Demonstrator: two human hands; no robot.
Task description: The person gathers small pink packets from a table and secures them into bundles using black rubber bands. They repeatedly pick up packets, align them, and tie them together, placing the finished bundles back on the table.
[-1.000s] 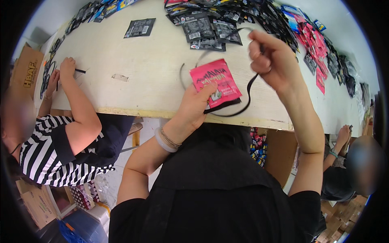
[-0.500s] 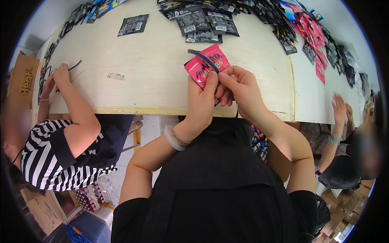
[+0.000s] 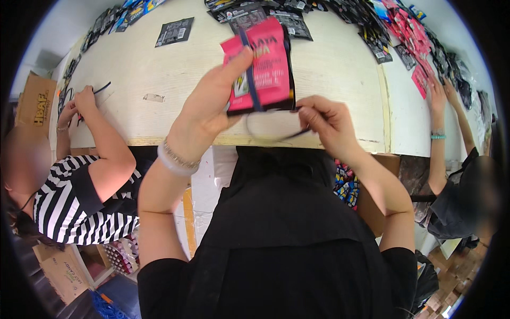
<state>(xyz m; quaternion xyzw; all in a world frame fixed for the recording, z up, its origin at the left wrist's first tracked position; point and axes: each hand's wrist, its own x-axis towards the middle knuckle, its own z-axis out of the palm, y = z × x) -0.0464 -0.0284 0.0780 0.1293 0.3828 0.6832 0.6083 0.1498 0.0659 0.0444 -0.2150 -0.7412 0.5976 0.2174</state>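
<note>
The table (image 3: 133,117) has a pale, flat, wood-grained top. Below its near edge, small multicoloured packets (image 3: 346,183) sit in or beside a brown cardboard box (image 3: 372,212); which cannot be told. Flat black pouches (image 3: 353,18) lie toward the far edge. Above the near edge, the left hand (image 3: 207,101) clamps a rectangular pink pouch (image 3: 272,69), thumb in front. The right hand (image 3: 334,127) pinches a thin, flexible dark strap (image 3: 252,80) crossing the pouch.
</note>
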